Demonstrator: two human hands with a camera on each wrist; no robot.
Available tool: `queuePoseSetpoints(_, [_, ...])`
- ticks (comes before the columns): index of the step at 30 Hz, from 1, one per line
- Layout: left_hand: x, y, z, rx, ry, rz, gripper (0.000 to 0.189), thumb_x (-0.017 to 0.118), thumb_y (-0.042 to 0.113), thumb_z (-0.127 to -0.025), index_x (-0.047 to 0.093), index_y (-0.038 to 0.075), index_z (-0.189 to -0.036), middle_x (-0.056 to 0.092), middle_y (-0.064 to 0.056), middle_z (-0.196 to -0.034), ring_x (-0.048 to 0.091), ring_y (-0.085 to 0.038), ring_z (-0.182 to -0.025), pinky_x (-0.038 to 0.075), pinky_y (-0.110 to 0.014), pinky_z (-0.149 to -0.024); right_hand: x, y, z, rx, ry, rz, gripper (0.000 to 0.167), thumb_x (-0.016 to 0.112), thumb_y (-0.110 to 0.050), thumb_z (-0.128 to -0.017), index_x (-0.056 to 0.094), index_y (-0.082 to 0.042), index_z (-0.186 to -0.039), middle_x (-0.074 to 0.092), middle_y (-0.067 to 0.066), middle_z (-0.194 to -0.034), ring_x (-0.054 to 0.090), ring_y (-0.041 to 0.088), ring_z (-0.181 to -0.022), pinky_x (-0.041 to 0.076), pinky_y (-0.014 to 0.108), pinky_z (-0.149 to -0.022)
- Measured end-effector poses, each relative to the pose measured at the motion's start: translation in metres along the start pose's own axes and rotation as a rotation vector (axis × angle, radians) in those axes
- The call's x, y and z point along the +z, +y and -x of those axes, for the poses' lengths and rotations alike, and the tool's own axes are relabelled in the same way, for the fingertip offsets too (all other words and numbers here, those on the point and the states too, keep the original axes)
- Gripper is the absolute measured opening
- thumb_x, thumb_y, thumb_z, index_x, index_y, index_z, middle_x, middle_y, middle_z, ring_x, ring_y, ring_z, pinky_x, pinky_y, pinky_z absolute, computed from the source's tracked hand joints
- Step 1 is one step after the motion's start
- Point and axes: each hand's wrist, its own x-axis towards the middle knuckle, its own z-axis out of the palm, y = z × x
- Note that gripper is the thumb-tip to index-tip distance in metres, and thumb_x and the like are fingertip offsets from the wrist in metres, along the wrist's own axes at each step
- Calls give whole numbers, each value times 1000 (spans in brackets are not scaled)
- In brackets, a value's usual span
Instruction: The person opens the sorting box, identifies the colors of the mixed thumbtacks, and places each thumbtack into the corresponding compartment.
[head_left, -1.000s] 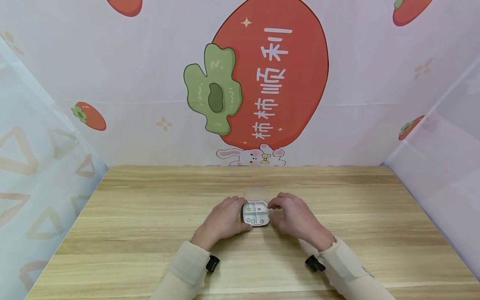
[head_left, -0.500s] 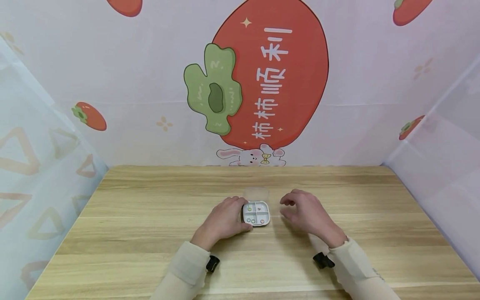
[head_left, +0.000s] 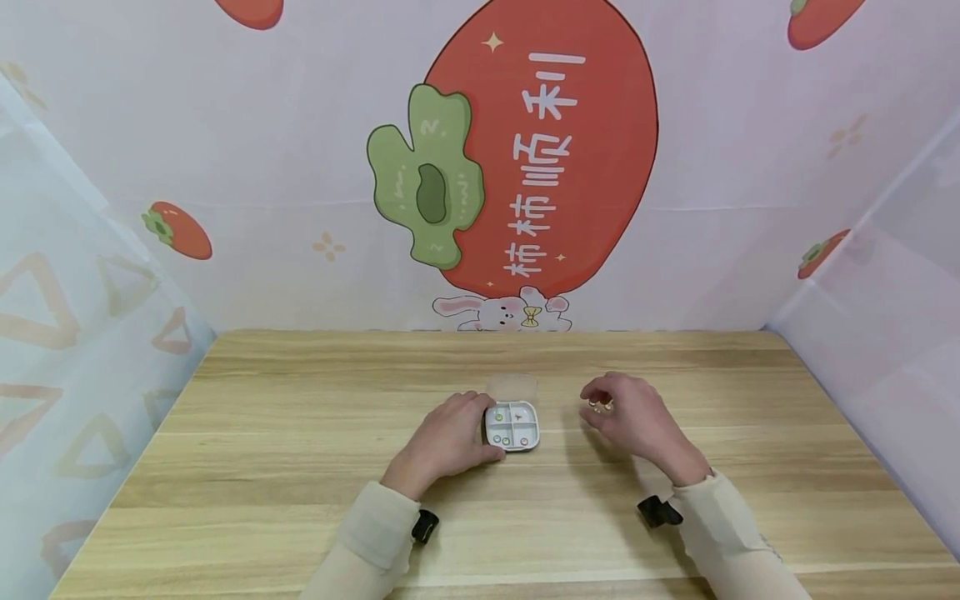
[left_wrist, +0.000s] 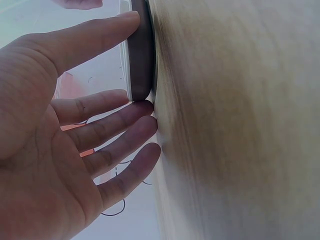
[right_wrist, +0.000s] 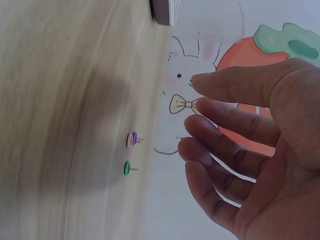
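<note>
A small white box (head_left: 512,426) with four compartments lies on the table, its clear lid (head_left: 512,387) folded back. Small round studs sit inside: two at near left, others yellowish and reddish. My left hand (head_left: 453,437) grips the box, thumb at the near edge and fingers along the left side. In the left wrist view the dark outer side (left_wrist: 142,55) of the box shows between thumb and fingertips. Just above the table, my right hand (head_left: 633,417) is loosely curled with nothing in it. Below its fingertips are a green stud (right_wrist: 127,168) and a purple-and-pink one (right_wrist: 132,139), thin pins pointing up.
A light wood table (head_left: 337,500) carries everything. Behind it hangs a printed cloth (head_left: 300,150) with a large persimmon picture, and cloth walls close both sides. Black wrist cameras (head_left: 425,527) are strapped at the sleeves.
My right hand has moved right and slightly back, away from the box to over the loose studs, which now show under its fingers. The left hand and box have stayed put.
</note>
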Motion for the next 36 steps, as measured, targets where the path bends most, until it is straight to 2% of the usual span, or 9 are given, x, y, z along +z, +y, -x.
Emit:
queuePoseSetpoints(5, [-1,0,0,4,0,-6,65,87,32,-81,61,2,-132,60,-13,-135,54,-30,-127,42,-47,-108,-4,6,0,7,-5,6,12,80,-10,-84,77,-6,-95,71,3,-90,66,22,-82,53,41,-73])
queuePoseSetpoints(12, [-1,-1,0,3,-2,-16,66,87,33,-81,61,2,-133,61,-13,-135,54,-30,-126,43,-46,-107,-7,14,0,67,-16,10,11,80,-11,-85,77,-6,-95,69,2,-89,64,22,-82,52,42,-73])
queuePoseSetpoints(28, [1,-1,-1,1,-2,-13,65,87,33,-81,61,3,-133,60,-13,-135,54,-30,-127,42,-47,-108,-5,26,0,83,-26,22,7,77,-10,-84,75,-8,-91,67,-2,-83,61,17,-77,50,38,-71])
queuePoseSetpoints(36, [1,-1,-1,3,0,-9,64,86,32,-82,61,3,-133,61,-12,-133,56,-28,-121,44,-46,-105,1,28,-1,102,-40,21,8,78,-10,-84,76,-7,-91,68,-1,-84,61,17,-76,51,39,-70])
